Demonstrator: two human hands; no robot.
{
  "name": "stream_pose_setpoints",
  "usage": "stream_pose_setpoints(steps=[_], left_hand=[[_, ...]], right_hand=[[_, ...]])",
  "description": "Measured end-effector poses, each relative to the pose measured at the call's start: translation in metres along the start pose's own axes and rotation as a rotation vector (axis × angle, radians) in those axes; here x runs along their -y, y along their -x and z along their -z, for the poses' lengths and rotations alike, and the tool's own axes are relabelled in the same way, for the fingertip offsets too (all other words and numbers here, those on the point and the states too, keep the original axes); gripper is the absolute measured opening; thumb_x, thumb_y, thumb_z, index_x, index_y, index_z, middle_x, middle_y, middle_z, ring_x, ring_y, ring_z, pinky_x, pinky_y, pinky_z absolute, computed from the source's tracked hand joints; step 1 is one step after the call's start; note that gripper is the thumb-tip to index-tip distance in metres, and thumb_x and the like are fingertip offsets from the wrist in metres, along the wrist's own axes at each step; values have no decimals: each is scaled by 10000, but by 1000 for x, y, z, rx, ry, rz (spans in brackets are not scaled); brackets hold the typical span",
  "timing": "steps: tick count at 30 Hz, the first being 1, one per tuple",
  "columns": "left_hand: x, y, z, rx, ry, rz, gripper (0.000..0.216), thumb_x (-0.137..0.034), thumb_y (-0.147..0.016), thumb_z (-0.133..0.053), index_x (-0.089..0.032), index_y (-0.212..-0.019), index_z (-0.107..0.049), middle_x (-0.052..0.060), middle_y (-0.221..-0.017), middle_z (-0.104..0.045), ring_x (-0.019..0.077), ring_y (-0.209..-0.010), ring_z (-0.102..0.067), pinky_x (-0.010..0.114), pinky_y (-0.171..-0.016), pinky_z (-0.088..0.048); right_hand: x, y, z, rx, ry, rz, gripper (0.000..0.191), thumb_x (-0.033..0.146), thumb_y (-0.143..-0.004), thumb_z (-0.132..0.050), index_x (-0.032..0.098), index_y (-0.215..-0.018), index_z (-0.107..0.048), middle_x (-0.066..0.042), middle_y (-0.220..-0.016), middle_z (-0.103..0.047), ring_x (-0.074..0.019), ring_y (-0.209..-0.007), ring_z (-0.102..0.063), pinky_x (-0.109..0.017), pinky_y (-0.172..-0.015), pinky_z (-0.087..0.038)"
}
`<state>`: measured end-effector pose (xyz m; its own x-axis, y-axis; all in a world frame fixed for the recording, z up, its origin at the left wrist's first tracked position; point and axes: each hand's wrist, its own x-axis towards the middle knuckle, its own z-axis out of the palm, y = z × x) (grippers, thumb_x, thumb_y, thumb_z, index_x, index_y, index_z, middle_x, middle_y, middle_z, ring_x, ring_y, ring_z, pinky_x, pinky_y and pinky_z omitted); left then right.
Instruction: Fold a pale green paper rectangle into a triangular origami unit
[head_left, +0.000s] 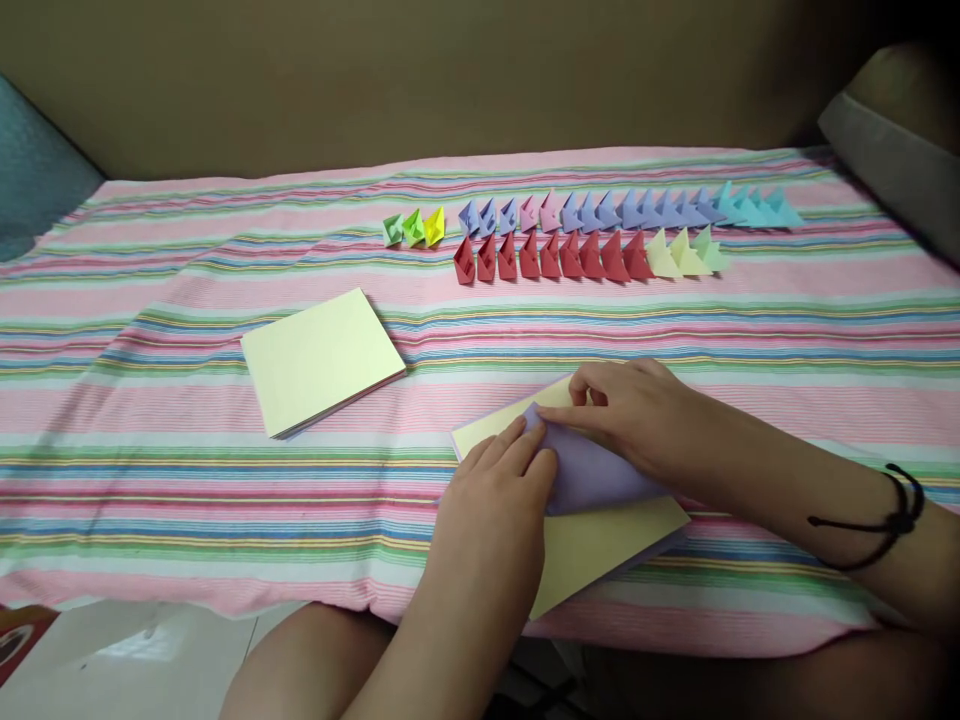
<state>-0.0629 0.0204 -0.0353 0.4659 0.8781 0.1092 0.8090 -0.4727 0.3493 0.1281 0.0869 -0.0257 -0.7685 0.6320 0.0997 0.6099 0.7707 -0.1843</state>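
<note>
A folded lilac sheet of paper (592, 475) lies on a pale yellow stack of paper (600, 545) at the front of the striped cloth. My left hand (499, 500) presses its fingers flat on the lilac sheet's left end. My right hand (637, 410) lies over the sheet's upper edge, fingers pressed together on the fold. A black cord is tied round my right wrist.
A second pale yellow paper stack (319, 360) lies to the left. Two rows of several small folded paper boats (592, 235) in green, yellow, lilac, pink, red and blue stand at the back. Cushions sit at both far corners.
</note>
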Motion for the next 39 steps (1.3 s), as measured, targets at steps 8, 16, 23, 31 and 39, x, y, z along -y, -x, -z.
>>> stream_pose_setpoints(steps=[8, 16, 23, 31, 39], left_hand=[[1, -1, 1, -4, 16, -2, 239, -107, -848, -524, -175, -1057, -619, 85, -1322, -573, 241, -1256, -500, 401, -1013, -478], [1, -2, 7, 79, 39, 19, 323, -62, -857, -469, -152, -1128, -620, 82, -1350, -549, 249, -1290, -462, 425, -1053, -440], [2, -2, 11, 101, 112, 31, 363, -56, -842, -474, -163, -1155, -623, 59, -1369, -531, 216, -1299, -455, 388, -1080, -413], [2, -7, 16, 87, 84, 18, 272, -131, -786, -611, -202, -1040, -675, 53, -1241, -628, 231, -1176, -567, 374, -1039, -447], [2, -9, 23, 124, 23, -12, 323, -236, -757, -678, -188, -1077, -678, 71, -1241, -622, 262, -1132, -589, 397, -1025, -451]], right_hand=[[6, -11, -8, -8, -166, -91, 310, 157, -879, -435, 235, -1126, -604, -71, -1000, -660, -210, -913, -545, -351, -825, -360], [21, -11, 0, -3, 33, -121, 233, 164, -901, -401, 170, -957, -627, -97, -892, -660, -237, -883, -527, -366, -768, -302], [12, -14, -6, 22, 44, -130, 220, 182, -915, -407, 183, -975, -619, -96, -856, -652, -220, -833, -516, -338, -721, -279], [19, -17, 2, 98, 104, -117, 191, 163, -911, -401, 160, -920, -592, -98, -826, -629, -235, -833, -516, -337, -696, -265], [28, -17, 10, 135, 161, -124, 212, 80, -865, -425, 133, -946, -613, -111, -846, -635, -250, -887, -526, -344, -727, -257]])
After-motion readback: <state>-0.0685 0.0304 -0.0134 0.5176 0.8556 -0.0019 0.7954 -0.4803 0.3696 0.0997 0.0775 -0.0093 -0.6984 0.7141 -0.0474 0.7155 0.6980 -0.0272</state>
